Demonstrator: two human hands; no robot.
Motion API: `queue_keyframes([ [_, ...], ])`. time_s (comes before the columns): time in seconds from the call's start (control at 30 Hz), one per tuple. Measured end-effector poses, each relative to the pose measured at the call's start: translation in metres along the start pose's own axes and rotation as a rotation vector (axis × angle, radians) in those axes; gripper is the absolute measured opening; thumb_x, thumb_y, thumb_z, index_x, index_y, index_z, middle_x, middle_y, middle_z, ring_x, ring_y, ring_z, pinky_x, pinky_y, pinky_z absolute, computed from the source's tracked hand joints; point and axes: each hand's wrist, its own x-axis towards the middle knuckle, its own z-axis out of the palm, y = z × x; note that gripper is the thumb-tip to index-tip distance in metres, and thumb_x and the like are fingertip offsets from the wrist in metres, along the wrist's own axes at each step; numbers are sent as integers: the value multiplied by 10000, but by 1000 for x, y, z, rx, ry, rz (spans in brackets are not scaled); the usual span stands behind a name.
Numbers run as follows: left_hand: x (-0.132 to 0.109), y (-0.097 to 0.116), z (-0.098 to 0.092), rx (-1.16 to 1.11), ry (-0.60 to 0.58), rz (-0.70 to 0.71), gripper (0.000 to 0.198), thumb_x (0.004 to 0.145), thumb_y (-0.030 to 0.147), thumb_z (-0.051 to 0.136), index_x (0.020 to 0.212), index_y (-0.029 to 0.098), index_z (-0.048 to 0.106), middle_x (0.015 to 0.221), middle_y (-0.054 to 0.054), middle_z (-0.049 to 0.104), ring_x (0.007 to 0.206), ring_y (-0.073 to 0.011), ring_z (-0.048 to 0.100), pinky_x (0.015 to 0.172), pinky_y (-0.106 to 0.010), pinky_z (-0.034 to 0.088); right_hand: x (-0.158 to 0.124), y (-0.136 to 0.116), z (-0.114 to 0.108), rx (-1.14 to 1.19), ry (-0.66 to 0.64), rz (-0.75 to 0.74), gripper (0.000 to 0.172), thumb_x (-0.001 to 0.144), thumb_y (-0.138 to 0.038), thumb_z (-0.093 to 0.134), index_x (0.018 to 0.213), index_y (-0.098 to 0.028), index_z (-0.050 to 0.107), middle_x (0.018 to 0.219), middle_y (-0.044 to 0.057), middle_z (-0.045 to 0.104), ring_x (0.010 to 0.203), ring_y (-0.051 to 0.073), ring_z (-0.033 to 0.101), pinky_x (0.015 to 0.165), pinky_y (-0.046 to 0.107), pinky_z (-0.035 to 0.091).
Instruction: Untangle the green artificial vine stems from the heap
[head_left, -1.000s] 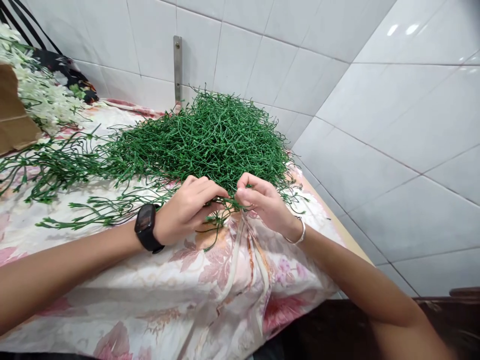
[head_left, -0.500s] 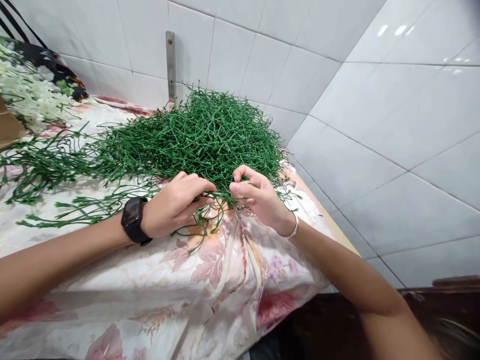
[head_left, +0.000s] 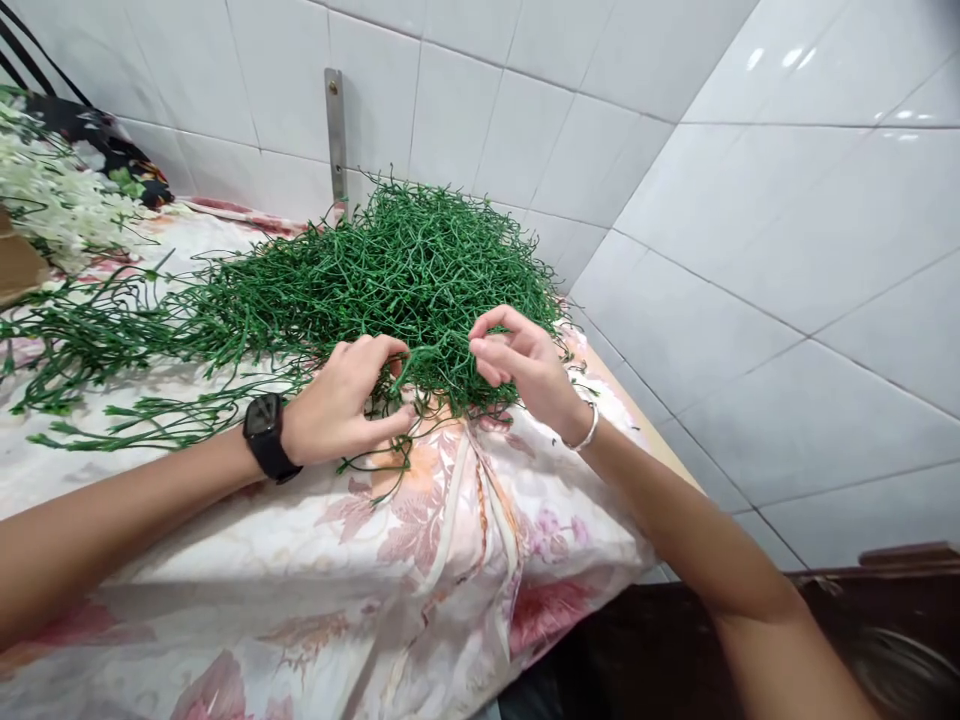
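A big heap of thin green plastic stems (head_left: 405,270) lies on a table covered with a floral cloth (head_left: 450,560). My left hand (head_left: 349,400), with a black watch on its wrist, rests at the heap's near edge, fingers curled round a green stem sprig (head_left: 375,460) that trails onto the cloth. My right hand (head_left: 517,365), with a silver bracelet on its wrist, is raised a little over the heap's front edge, fingers bent and pinching thin stems from the pile.
More green branched stems (head_left: 90,340) spread out to the left. White artificial flowers (head_left: 52,200) and a brown box corner (head_left: 15,265) sit at far left. White tiled walls (head_left: 750,250) close in behind and on the right, with a metal bracket (head_left: 334,130).
Both hands have parted and risen slightly toward the heap. My right hand lifted off the cloth, and my left hand's fingers loosened round the sprig.
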Motion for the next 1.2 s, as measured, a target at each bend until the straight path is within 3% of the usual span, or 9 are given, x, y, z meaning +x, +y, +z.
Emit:
queue_keyframes([
  [0.1, -1, 10, -6, -21, 140, -12, 563, 725, 458, 537, 1168, 147, 382, 1161, -105, 477, 1070, -250, 419, 899, -408, 293, -6, 1, 10, -83, -88, -8, 169, 793, -260, 537, 899, -154, 459, 515, -69, 427, 476, 35, 420, 459, 169, 296],
  [0.23, -2, 20, -18, -116, 264, 50, 432, 800, 381, 481, 1175, 179, 408, 1235, -76, 452, 1183, -225, 342, 987, -384, 234, -15, -2, 17, -299, -160, -86, 243, 804, -238, 518, 1004, -170, 399, 505, -94, 368, 468, 43, 386, 481, 187, 304],
  [0.4, -4, 21, -18, -202, 141, 91, 226, 848, 291, 456, 1037, 182, 516, 1019, -43, 579, 1002, -169, 476, 877, -318, 333, -23, 5, 26, -662, -219, -463, 224, 801, -140, 476, 986, -174, 355, 556, -83, 420, 492, 54, 402, 519, 212, 351],
  [0.53, -4, 18, -15, -135, 149, 122, 133, 846, 255, 470, 835, 163, 565, 767, -15, 603, 780, -145, 502, 737, -307, 334, -27, 13, 32, -873, -74, -748, 364, 762, -100, 529, 1077, -163, 358, 594, -76, 451, 489, 54, 415, 562, 235, 409],
  [0.67, -4, 16, -14, -139, 190, 112, 105, 842, 231, 483, 805, 160, 551, 728, 0, 584, 717, -124, 478, 679, -288, 311, -27, 10, 32, -865, 130, -747, 436, 722, -112, 589, 1101, -182, 384, 720, -29, 537, 541, 65, 472, 545, 229, 451],
  [0.77, -5, 17, -14, -143, 168, 115, 81, 839, 216, 491, 819, 158, 544, 737, 3, 578, 726, -121, 472, 683, -285, 302, -25, 4, 31, -887, 201, -782, 436, 692, -138, 631, 1074, -182, 425, 949, 60, 555, 846, 138, 554, 687, 289, 497],
  [0.87, -7, 20, -13, -169, 128, 151, 80, 848, 217, 476, 849, 163, 535, 782, -2, 585, 757, -127, 471, 705, -293, 300, -24, 1, 31, -954, 90, -778, 416, 721, -165, 613, 1096, -185, 434, 1072, 84, 551, 1062, 185, 498, 850, 366, 457],
  [1.03, -8, 22, -14, -181, 87, 179, 92, 846, 244, 474, 812, 167, 512, 805, -9, 581, 794, -144, 469, 724, -303, 298, -24, 6, 31, -950, -58, -740, 382, 803, -125, 501, 1169, -170, 399, 1037, 57, 612, 912, 127, 566, 873, 341, 427],
  [1.2, -7, 24, -14, -175, 73, 165, 134, 877, 224, 393, 807, 173, 495, 734, -7, 549, 744, -143, 457, 710, -300, 311, -24, 7, 30, -959, -101, -732, 481, 838, -82, 400, 1292, -197, 292, 1078, 59, 597, 935, 130, 525, 839, 308, 451],
])
